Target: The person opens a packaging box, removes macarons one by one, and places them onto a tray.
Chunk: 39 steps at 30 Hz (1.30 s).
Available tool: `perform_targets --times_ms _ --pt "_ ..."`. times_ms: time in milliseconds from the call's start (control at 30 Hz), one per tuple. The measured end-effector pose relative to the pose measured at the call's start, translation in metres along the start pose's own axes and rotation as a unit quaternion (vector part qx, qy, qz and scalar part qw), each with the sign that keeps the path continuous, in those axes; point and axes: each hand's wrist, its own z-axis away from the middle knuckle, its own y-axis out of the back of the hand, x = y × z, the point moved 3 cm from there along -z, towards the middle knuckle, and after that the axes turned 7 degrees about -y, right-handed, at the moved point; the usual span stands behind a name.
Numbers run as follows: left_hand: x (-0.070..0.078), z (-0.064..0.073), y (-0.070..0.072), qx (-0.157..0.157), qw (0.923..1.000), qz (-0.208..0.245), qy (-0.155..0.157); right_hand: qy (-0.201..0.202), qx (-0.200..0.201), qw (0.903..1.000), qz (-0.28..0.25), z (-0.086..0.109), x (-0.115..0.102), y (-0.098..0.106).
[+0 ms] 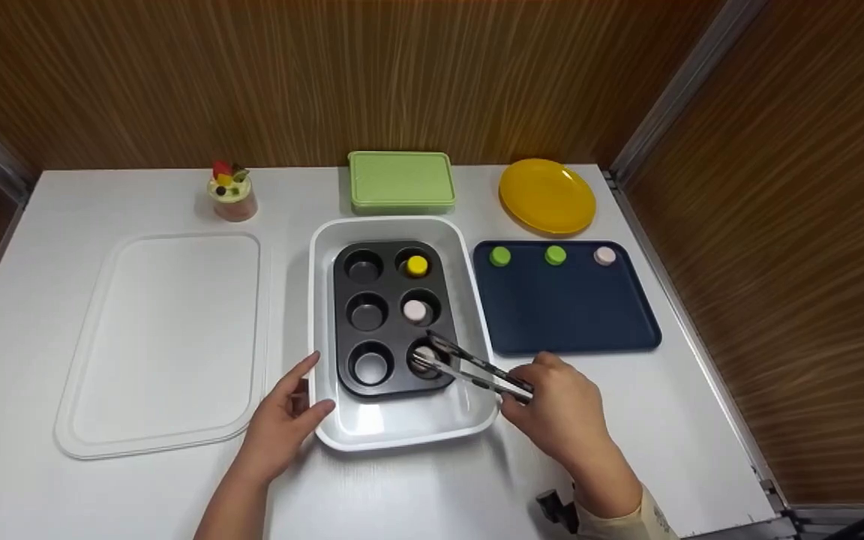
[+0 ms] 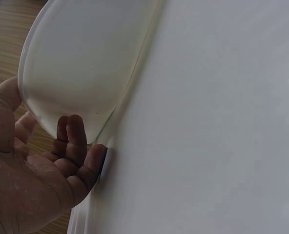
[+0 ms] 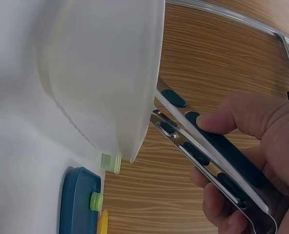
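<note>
My right hand [image 1: 563,409] grips metal tongs [image 3: 227,161] with dark pads along their arms. The tongs reach over the right rim of a white tub [image 1: 409,442]. Their tips are at a small pale round piece [image 1: 426,358] in the front right cup of a black muffin tin [image 1: 392,318]; whether they pinch it I cannot tell. The tin lies inside the tub. A pale pink piece [image 1: 415,311] sits in the middle right cup, a yellow one [image 1: 417,265] in the back right cup. My left hand [image 1: 282,420] holds the tub's left rim, thumb over it and fingers against the outer wall.
A dark blue tray [image 1: 571,307] at right bears two green pieces [image 1: 500,256] and a pale pink one [image 1: 605,256]. Behind stand a yellow plate [image 1: 548,196], a green lidded box [image 1: 402,180] and a dessert cup [image 1: 234,199]. A white lid [image 1: 169,345] lies at left.
</note>
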Motion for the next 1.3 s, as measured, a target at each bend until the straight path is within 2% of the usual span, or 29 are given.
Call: perform_targets --times_ms 500,700,1033,1300 --pt "-0.0005 -0.0006 -0.0006 0.001 1.0000 -0.001 0.009 0.016 0.002 0.9995 0.028 0.0019 -0.0060 -0.0051" --pt "-0.0017 -0.0021 -0.0004 0.003 0.9998 -0.013 0.012 0.034 0.012 0.9990 0.025 0.0035 -0.0051 -0.0089" --pt "-0.0004 -0.0001 -0.0016 0.002 1.0000 -0.004 0.007 0.037 0.020 0.9990 0.014 0.0055 -0.0015 -0.0089" --pt "0.0005 0.0013 -0.0015 0.001 1.0000 0.003 -0.002 0.031 0.031 0.9990 -0.001 0.0081 0.0003 -0.0005"
